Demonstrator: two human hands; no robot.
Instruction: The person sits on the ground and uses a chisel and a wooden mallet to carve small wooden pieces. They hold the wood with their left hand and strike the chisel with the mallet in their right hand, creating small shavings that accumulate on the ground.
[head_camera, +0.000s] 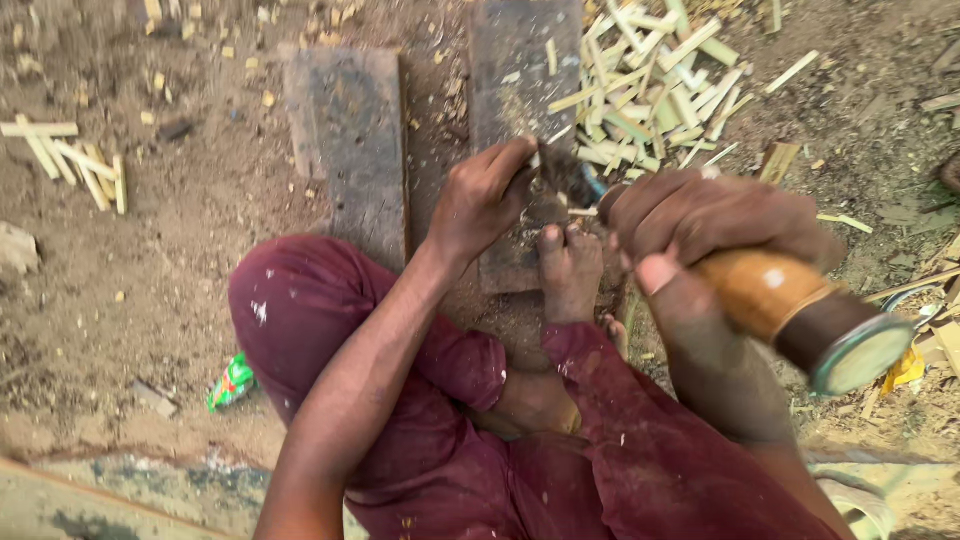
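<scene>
I sit on the ground in dark red trousers (320, 310). My right hand (700, 225) grips the wooden handle (770, 295) of a heavy knife whose blade (565, 175) is blurred over a dark stone slab (520, 70). My left hand (485, 195) pinches a small bamboo piece (548, 205) against the slab, right by the blade. My bare foot (570, 270) rests on the slab's near end, toes just below the piece.
A second dark slab (350, 140) lies to the left. A heap of split bamboo sticks (660, 80) lies beyond the blade, and a smaller bundle (75, 160) at far left. A green wrapper (232, 382) lies on the dirt by my knee.
</scene>
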